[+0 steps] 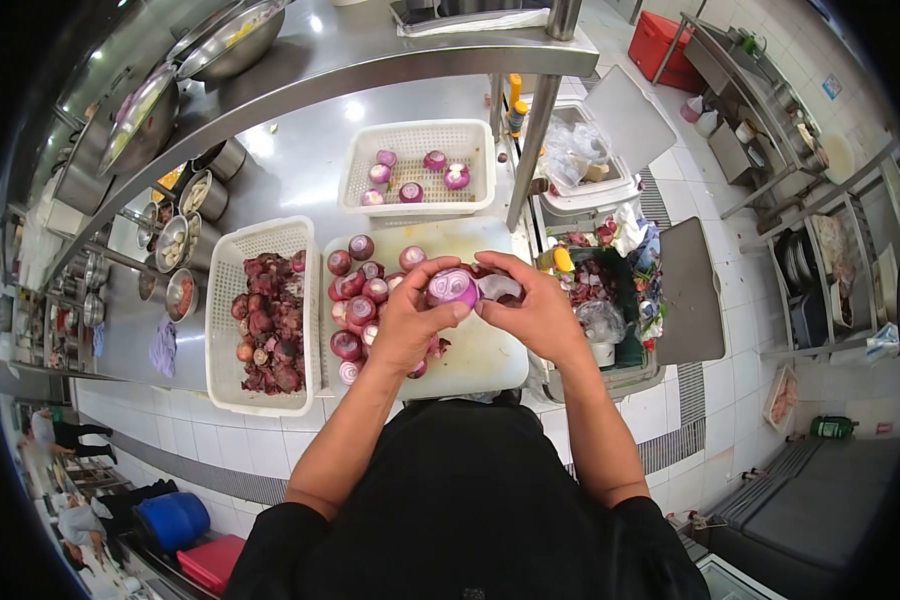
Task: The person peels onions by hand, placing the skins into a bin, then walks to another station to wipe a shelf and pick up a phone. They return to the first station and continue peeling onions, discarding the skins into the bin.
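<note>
A red onion [452, 288] with a trimmed top sits in the fingers of my left hand [408, 318], over the cutting board [480, 365]. My right hand [538, 308] pinches a pale, curled piece of onion skin [498, 287] at the onion's side. Left of my hands, several red onions [358, 312] with cut ends crowd the board. Under my left hand lie a few dark scraps of skin [437, 347].
A white basket [313, 300] of unpeeled onions and dark skins stands left. Behind the board, another white basket [410, 127] holds several peeled onions. A waste bin [625, 360] filled with scraps is at right. A steel shelf edge [390, 75] and post [535, 150] rise ahead.
</note>
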Motion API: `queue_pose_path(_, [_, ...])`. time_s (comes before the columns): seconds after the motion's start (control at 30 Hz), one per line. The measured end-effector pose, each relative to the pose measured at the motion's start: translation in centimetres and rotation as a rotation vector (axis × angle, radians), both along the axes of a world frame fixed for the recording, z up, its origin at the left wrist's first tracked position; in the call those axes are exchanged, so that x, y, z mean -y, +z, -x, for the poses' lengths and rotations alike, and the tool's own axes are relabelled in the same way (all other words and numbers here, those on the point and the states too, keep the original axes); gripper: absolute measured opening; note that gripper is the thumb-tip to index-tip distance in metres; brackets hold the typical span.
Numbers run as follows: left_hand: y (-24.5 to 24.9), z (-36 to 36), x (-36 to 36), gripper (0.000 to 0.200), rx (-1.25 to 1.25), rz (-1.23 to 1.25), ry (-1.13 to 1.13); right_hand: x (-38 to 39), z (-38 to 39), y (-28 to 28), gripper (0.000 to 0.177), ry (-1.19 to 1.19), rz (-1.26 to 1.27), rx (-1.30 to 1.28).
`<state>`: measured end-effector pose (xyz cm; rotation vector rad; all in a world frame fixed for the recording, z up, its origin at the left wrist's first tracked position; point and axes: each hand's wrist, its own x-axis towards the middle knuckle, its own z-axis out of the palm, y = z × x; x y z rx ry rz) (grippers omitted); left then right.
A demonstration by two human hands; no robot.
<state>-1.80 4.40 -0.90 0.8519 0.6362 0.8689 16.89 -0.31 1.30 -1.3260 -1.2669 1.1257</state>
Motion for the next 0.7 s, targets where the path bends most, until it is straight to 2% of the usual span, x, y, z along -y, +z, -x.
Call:
queue_pose_path(0.07, [0.0, -0.4, 0.2, 0.061, -0.173, -0.088, 0.017, -0.2, -0.1, -0.3, 0.053, 0.016, -0.008, 0.083])
queue_pose_path(0.17, [0.5, -0.3, 0.3, 0.059, -0.230, -0.161, 0.002, 0.0, 0.0, -0.2, 0.046, 0.005, -0.015, 0.119])
queue_pose_path(0.2, [0.4, -0.3, 0.2, 0.059, -0.229, -0.159, 0.000, 0.0, 0.3, -0.3, 0.046, 0.004, -0.014, 0.120])
queue_pose_path(0.27, [0.3, -0.1, 0.1, 0.058, -0.233, -0.188, 0.002, 0.2, 1.0, -0.7, 0.041, -0.078, -0.173, 0.210])
queue_pose_path(0.5, [0.0, -0.1, -0.2, 0.059, -0.185, -0.222, -0.002, 0.3, 1.6, -0.7, 0.032, -0.192, -0.210, 0.285])
queue_pose_path(0.57, [-0.3, -0.1, -0.1, 0.060, -0.022, -0.105, -0.039, 0.1, 1.4, -1.3, 0.028, -0.249, -0.251, 0.292])
queue_pose_path(0.6, [-0.9, 0.2, -0.2, 0.060, -0.022, -0.104, -0.041, 0.0, 1.1, -1.2, 0.028, -0.251, -0.250, 0.292])
queue_pose_path(0.67, [-2.3, 1.0, -0.6, 0.061, 0.248, 0.121, -0.239, -0.1, 0.2, -0.7, 0.021, -0.252, 0.078, -0.115])
queue_pose_path(0.7, [-2.1, 0.5, -0.5, 0.061, 0.248, 0.121, -0.240, 0.0, 0.0, -1.0, 0.021, -0.253, 0.078, -0.115])
